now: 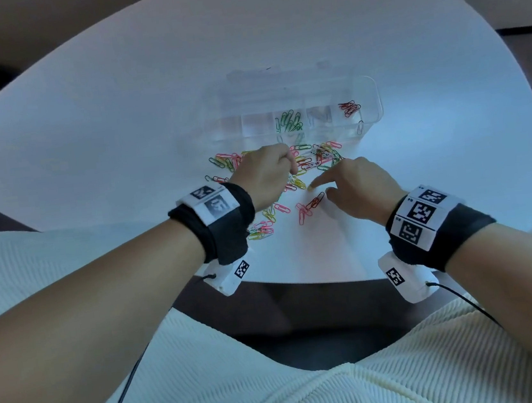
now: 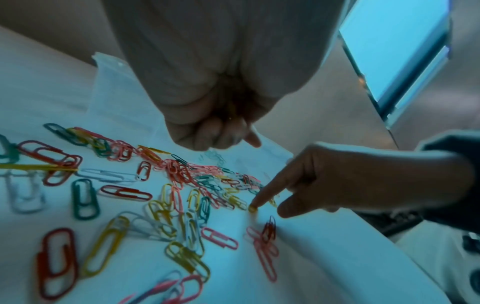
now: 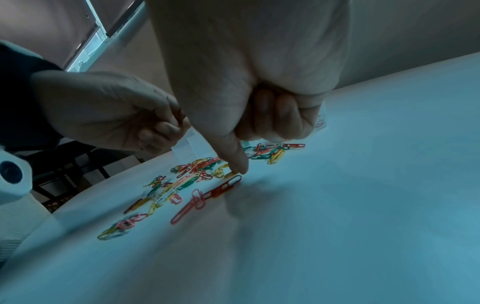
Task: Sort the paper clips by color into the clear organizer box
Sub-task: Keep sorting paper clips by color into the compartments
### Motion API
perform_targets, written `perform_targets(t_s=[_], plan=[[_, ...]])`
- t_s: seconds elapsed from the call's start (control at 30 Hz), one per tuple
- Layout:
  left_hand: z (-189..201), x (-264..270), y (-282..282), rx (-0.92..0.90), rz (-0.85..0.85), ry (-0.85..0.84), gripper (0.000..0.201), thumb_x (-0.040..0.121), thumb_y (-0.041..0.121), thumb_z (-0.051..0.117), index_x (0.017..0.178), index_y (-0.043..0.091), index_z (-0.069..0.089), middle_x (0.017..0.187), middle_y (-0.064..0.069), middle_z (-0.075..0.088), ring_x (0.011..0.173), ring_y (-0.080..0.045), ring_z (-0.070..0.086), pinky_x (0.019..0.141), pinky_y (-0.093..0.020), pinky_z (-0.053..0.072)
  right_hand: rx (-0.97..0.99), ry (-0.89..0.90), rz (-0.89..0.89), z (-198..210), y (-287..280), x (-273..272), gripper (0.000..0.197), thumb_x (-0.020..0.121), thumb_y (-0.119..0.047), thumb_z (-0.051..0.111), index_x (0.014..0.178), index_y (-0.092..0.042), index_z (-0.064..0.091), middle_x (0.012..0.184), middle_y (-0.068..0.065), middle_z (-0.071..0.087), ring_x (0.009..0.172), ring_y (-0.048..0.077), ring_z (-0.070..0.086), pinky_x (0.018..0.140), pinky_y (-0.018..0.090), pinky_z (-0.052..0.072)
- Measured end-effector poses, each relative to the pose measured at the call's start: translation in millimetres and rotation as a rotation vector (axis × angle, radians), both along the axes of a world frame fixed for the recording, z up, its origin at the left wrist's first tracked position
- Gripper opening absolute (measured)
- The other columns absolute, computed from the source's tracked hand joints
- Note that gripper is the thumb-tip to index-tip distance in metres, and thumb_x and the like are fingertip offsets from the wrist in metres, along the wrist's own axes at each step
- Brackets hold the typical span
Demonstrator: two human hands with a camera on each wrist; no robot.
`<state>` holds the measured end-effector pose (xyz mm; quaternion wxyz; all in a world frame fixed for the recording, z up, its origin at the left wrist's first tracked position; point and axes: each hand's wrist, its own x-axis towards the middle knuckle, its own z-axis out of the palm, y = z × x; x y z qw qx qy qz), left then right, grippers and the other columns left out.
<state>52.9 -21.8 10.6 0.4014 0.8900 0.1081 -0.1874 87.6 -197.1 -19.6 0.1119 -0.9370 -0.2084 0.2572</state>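
A clear organizer box [image 1: 377, 100] stands at the table's middle back, with green clips [image 1: 288, 121] in its centre compartment and dark red clips [image 1: 349, 108] at its right end. Mixed loose paper clips [image 1: 318, 158] lie in front of it. My left hand [image 1: 286, 162] hovers over the pile with its fingers curled tight [image 2: 215, 133]; faint yellowish glints in the fist look like clips. My right hand [image 1: 321, 185] has its index finger straight, pressing a yellow clip [image 1: 310, 189] [image 3: 230, 174] on the table, its other fingers curled. A few dark red clips [image 1: 316, 200] [image 2: 269, 228] lie just by that fingertip.
The box's clear lid [image 1: 276, 76] lies open behind it. A white clip [image 1: 360, 127] lies at the box's front right. More clips [image 1: 261, 230] are scattered near the white table's front edge [image 1: 301, 282]. My lap in cream ribbed cloth and wrist-camera cables are below.
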Motion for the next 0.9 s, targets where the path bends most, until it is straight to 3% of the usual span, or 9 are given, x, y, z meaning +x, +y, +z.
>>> perform_targets(t_s=[0.07,0.13,0.23,0.27,0.43,0.63,0.77,0.9], plan=[[-2.7,-2.5,-5.3,0.124,-0.096,-0.054,0.02,0.092,0.015,0.044,0.095,0.015,0.064,0.067,0.007,0.056,0.061,-0.014,0.053,0.058,-0.025,0.043,0.003,0.011,0.0,-3.9,-0.7,1.4,0.031,0.088,-0.018,0.058,0.108,-0.037,0.073,0.11,0.004,0.071,0.07,0.02,0.053,0.062,0.025,0.039],[-8.4,-4.5,-8.0,0.259,-0.212,-0.057,0.018,0.091,0.023,0.051,0.105,0.024,0.064,0.07,0.007,0.058,0.07,-0.017,0.058,0.069,-0.03,0.048,0.002,0.003,-0.017,-6.4,-1.0,2.5,0.025,0.087,-0.021,0.061,0.102,-0.037,0.073,0.112,0.002,0.07,0.079,0.023,0.061,0.065,0.028,0.044],[-20.3,-2.8,-10.0,0.419,-0.343,-0.065,0.028,0.096,0.029,0.051,0.122,0.031,0.06,0.111,-0.002,0.067,0.105,-0.025,0.061,0.083,-0.035,0.048,0.027,-0.044,-0.046,-6.9,-1.0,3.3,0.018,0.088,-0.03,0.063,0.103,-0.036,0.071,0.109,0.003,0.07,0.088,0.025,0.065,0.066,0.027,0.042],[-23.9,-1.5,-9.9,0.452,-0.359,-0.079,0.028,0.097,0.029,0.05,0.123,0.031,0.06,0.117,-0.002,0.066,0.109,-0.026,0.06,0.083,-0.035,0.047,0.037,-0.061,-0.051,-7.1,-1.0,3.2,0.018,0.089,-0.032,0.062,0.105,-0.036,0.071,0.108,0.003,0.071,0.089,0.025,0.065,0.066,0.027,0.04],[-29.8,0.6,-7.0,0.485,-0.364,-0.075,0.022,0.098,0.026,0.05,0.112,0.025,0.066,0.101,-0.003,0.069,0.094,-0.027,0.062,0.071,-0.031,0.045,0.022,-0.093,-0.037,-11.2,-0.5,-1.5,0.023,0.091,-0.038,0.06,0.112,-0.037,0.069,0.113,0.004,0.07,0.096,0.028,0.065,0.068,0.028,0.042],[-28.5,1.5,-4.6,0.437,-0.288,-0.035,0.012,0.094,0.03,0.057,0.099,0.024,0.066,0.092,0.0,0.064,0.09,-0.024,0.06,0.07,-0.031,0.045,-0.002,-0.088,-0.068,-10.6,-0.8,-0.8,0.018,0.085,-0.047,0.066,0.096,-0.033,0.072,0.097,0.004,0.069,0.082,0.027,0.064,0.062,0.026,0.036],[-23.3,3.6,-2.9,0.324,-0.188,-0.006,0.006,0.088,0.028,0.065,0.09,0.025,0.069,0.09,0.001,0.064,0.083,-0.021,0.059,0.076,-0.032,0.05,-0.029,-0.006,-0.128,-5.2,1.0,-2.3,0.018,0.081,-0.042,0.071,0.084,-0.025,0.066,0.089,0.003,0.065,0.077,0.024,0.059,0.059,0.027,0.035],[-13.3,8.6,-0.9,0.093,0.026,-0.01,0.004,0.078,0.023,0.078,0.077,0.023,0.074,0.081,0.005,0.065,0.078,-0.014,0.06,0.07,-0.024,0.044,0.039,0.067,-0.192,-1.1,-0.1,1.6,0.014,0.082,-0.035,0.069,0.082,-0.021,0.067,0.084,0.001,0.063,0.076,0.022,0.057,0.056,0.027,0.036]])
